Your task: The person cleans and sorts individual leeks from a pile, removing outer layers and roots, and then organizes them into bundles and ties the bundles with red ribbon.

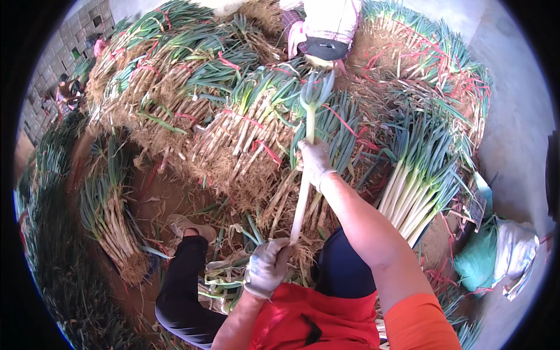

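A single large green onion [301, 204] stands slanted in front of me, its white stem low and its green leaves fanned out at the top. My right hand [315, 164], in a pale work glove, is wrapped round the upper stem just below the leaves. At the lower end, by the thin roots, my left hand [269, 267], gloved too, is closed on the base of the same stalk. Right of it lies a bunch of clean, white-stemmed green onions [411, 175]. Peeled leaf scraps [227, 274] lie beneath my left hand.
Tied heaps of unpeeled green onions [233, 134] fill the space ahead. More bundles [114, 221] lie at the left. A person [326, 29] in a dark-brimmed hat bends over the far heap. Green and white sacks [496, 251] stand by the right wall.
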Motion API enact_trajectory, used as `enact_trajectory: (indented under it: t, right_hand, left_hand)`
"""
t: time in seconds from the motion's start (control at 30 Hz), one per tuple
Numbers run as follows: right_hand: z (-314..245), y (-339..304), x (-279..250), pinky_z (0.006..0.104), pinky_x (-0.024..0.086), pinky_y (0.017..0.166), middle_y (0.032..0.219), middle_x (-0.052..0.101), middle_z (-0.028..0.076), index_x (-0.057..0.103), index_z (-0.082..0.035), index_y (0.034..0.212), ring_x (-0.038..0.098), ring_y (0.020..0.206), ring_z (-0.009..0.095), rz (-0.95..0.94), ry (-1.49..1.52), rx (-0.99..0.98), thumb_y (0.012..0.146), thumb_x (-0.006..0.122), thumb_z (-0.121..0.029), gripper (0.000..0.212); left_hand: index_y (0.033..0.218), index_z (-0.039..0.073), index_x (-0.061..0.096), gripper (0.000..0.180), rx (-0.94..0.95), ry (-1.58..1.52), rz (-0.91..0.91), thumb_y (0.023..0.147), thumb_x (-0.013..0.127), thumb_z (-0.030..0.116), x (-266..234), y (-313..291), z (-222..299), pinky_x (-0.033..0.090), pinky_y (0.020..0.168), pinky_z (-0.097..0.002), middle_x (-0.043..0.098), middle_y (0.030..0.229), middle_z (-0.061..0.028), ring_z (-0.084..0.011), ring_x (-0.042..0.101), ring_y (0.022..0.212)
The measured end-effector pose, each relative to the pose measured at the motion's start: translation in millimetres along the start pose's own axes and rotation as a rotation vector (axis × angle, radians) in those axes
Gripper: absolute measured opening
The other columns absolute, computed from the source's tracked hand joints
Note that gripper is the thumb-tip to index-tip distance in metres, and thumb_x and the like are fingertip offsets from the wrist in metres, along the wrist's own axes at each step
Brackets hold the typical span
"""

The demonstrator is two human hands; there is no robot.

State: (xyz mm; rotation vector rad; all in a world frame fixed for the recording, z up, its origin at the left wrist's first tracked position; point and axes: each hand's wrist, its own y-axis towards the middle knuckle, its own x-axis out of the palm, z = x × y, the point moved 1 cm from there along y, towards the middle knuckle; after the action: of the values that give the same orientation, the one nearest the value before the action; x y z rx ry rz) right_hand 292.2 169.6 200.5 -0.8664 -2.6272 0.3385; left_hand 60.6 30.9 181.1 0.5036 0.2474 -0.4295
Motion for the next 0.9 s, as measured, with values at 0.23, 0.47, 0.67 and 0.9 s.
enact_trajectory:
  t: [0.23, 0.47, 0.67, 0.9]
  right_hand:
    - [17.0, 29.5, -5.9, 0.0301, 0.043, 0.037, 0.061, 0.054, 0.003, 0.061, -0.005, 0.093, 0.051, 0.047, 0.013, 0.202, -0.257, -0.081, 0.086, 0.062, -0.019, 0.015]
    - [7.3, 5.2, 12.8, 0.0269, 0.04, 0.036, 0.069, 0.054, 0.006, 0.049, -0.004, 0.106, 0.048, 0.049, 0.013, 0.133, -0.33, -0.146, 0.096, 0.05, -0.018, 0.017]
    - [11.9, -3.3, 22.5, 0.0289, 0.045, 0.042, 0.074, 0.055, 0.005, 0.047, -0.005, 0.108, 0.055, 0.056, 0.012, 0.101, -0.273, -0.339, 0.095, 0.05, -0.016, 0.017]
    - [-44.4, -10.6, -20.7, 0.0291, 0.043, 0.045, 0.072, 0.053, 0.004, 0.048, -0.005, 0.096, 0.053, 0.056, 0.013, 0.09, -0.095, -0.494, 0.092, 0.054, -0.011, 0.009]
  left_hand:
    - [0.088, 0.005, 0.063, 0.02, -0.014, 0.072, -0.182, 0.073, 0.067, -0.008, -16.7, -17.8, 44.2, 0.047, 0.062, -0.0358, 0.064, 0.074, -0.0101, -0.0289, 0.062, 0.066]
    - [0.122, -0.001, 0.05, 0.028, -0.27, 0.102, 0.196, 0.094, 0.049, 0.004, -38.8, -16.1, 39.6, 0.046, 0.073, -0.0241, 0.057, 0.099, -0.0078, -0.0137, 0.055, 0.083]
    - [0.102, 0.002, 0.056, 0.02, -0.269, 0.377, -0.151, 0.096, 0.054, 0.02, 34.8, -6.7, 4.2, 0.047, 0.06, -0.0345, 0.06, 0.078, -0.0126, -0.0221, 0.058, 0.067]
    - [0.096, 0.009, 0.064, 0.023, -0.54, 0.635, -0.673, 0.093, 0.049, 0.026, 34.5, -154.4, -110.7, 0.05, 0.068, -0.0488, 0.065, 0.08, -0.0213, -0.0398, 0.064, 0.075]
